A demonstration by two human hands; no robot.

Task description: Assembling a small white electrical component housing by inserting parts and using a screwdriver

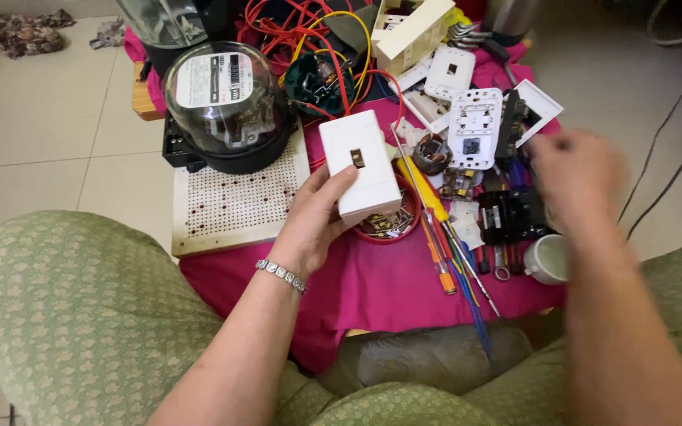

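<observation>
My left hand (315, 219) grips a white rectangular switch box (359, 164) with a small dark slot in its face, held tilted above a red bowl of small metal parts (392, 226). Blurred by motion, my right hand (576, 175) hovers over black and white switch parts (508, 214) at the right of the pink cloth (372, 288); whether it holds anything cannot be told. Several screwdrivers (444, 237) with yellow, orange and blue handles lie between the two hands.
An electricity meter under a clear dome (226, 102) stands on a white perforated board (234, 205). Red and yellow wires (309, 39), white switch plates (475, 126), a white box (412, 31) and a small white cup (548, 259) crowd the cloth. My knees in green patterned fabric (65, 308) frame the bottom.
</observation>
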